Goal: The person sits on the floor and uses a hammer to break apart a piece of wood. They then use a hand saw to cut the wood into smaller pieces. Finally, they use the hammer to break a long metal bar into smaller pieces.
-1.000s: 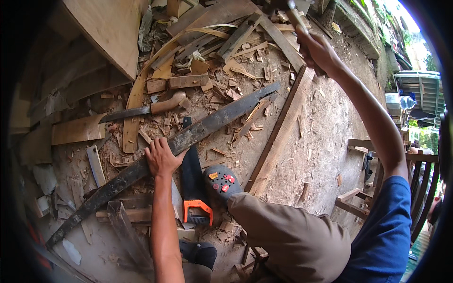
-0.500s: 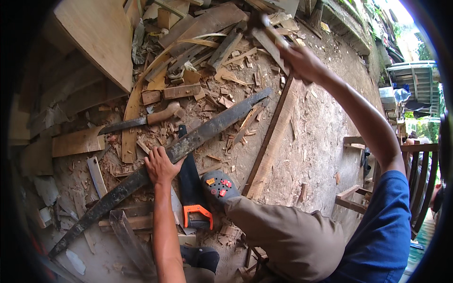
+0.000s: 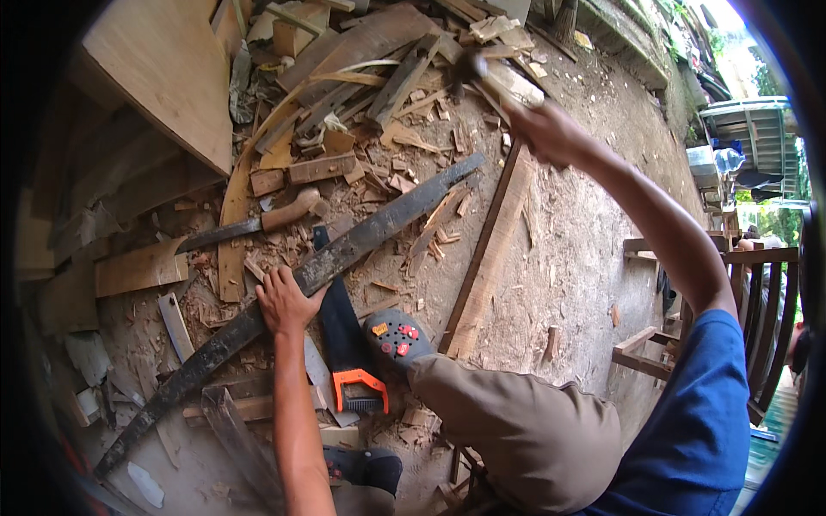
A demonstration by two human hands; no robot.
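A long, dark, weathered wooden plank [image 3: 387, 215] runs slantwise from the lower left toward the upper middle. My left hand [image 3: 288, 301] grips it near its middle, fingers over the far edge. My right hand [image 3: 551, 136] is raised at the upper right, closed around the handle of a hammer [image 3: 496, 86]. The hammer's dark head points left, above the far end of the plank and apart from it. Beneath the plank lies a handsaw [image 3: 348, 344] with an orange and black handle, close to my shoe [image 3: 397, 340].
Offcuts and wood chips [image 3: 344, 112] are heaped at the far side. A large blade with a wooden handle [image 3: 288, 211] rests left of the plank. Right of it lies a brown timber [image 3: 495, 258]. A plywood panel [image 3: 163, 77] stands far left; wooden furniture [image 3: 761, 258] stands at right.
My right hand has come down a little with the hammer, bringing its head lower. My left hand stays on the plank. The whole view has shifted slightly.
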